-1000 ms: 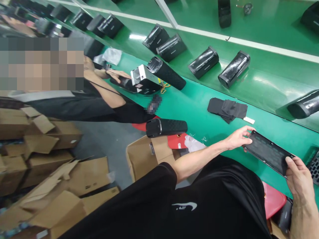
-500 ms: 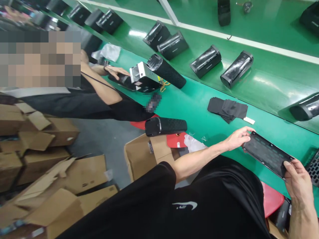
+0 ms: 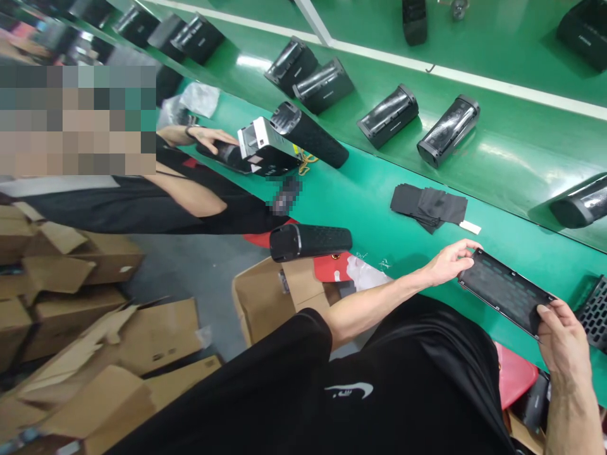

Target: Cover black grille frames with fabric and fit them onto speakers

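Green desk (image 3: 363,199) lies beneath the black panel (image 3: 505,291), still gripped endwise by left hand (image 3: 448,262) and right hand (image 3: 563,335), handling apparently unfinished.

Left hand (image 3: 448,263) just past 3 o'clock from view centre. Thumb and fingers held in a pinch – tips directed toward 2 o'clock. Wrist close to straight. Left forearm (image 3: 365,309) bare, reaching back from the hand toward 8 o'clock.

Right hand (image 3: 564,335) near 4 o'clock, well apart from the left. Thumb extended toward 10 o'clock, fingers bent – a firm-looking grip pose. Right forearm (image 3: 573,411) bare, near vertical, entering at the lower edge and pointing toward 12 o'clock.
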### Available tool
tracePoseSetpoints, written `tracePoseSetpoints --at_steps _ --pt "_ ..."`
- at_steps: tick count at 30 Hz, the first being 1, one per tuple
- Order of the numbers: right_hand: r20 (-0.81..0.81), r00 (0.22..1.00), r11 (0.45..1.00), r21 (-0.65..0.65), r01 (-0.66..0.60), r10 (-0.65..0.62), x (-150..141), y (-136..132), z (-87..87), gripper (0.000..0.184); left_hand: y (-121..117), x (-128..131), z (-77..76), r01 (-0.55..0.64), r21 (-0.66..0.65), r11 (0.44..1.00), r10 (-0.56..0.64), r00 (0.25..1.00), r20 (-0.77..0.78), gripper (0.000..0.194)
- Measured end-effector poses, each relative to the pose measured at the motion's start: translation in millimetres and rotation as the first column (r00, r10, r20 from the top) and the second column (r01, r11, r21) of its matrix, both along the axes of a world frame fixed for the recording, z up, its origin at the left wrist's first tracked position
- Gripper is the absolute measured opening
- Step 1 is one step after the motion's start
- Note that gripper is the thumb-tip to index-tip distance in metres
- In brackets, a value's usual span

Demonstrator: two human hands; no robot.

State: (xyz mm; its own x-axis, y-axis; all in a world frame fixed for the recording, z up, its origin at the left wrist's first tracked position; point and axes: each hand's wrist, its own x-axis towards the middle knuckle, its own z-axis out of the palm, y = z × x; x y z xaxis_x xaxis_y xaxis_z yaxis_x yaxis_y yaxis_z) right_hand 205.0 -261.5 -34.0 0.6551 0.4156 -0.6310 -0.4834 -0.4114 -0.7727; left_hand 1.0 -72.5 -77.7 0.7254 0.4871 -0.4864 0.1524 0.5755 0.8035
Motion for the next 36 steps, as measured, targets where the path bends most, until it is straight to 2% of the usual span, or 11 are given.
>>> tracePoseSetpoints --at_steps 4,9,14,25,36 --pt "-0.011 0.999 0.999 -0.026 0.036 -0.037 -1 3 4.3 0.055 0 0 3.8 0.006 0.015 1.000 -0.006 1.000 -0.008 0.049" --pt "0.020 1.000 1.000 -0.017 -0.004 0.004 1 0 0.3 0.052 0 1 9.1 0.001 0.009 1.000 -0.001 1.000 -0.003 0.049" --pt "0.022 0.999 1.000 -0.004 -0.029 0.029 3 -4 -4.3 0.052 -1 1 8.3 -0.004 0.013 1.000 0.004 1.000 0.009 0.049" --pt "-0.036 0.999 1.000 0.008 0.013 -0.013 2 -1 -3.8 0.053 0 -1 10.5 -0.023 -0.014 1.000 0.023 1.000 0.005 0.048" --pt "-0.054 0.998 0.999 -0.005 0.035 -0.035 1 2 -1.8 0.055 -2 -1 1.5 -0.037 -0.017 0.999 0.037 0.999 0.016 0.051"
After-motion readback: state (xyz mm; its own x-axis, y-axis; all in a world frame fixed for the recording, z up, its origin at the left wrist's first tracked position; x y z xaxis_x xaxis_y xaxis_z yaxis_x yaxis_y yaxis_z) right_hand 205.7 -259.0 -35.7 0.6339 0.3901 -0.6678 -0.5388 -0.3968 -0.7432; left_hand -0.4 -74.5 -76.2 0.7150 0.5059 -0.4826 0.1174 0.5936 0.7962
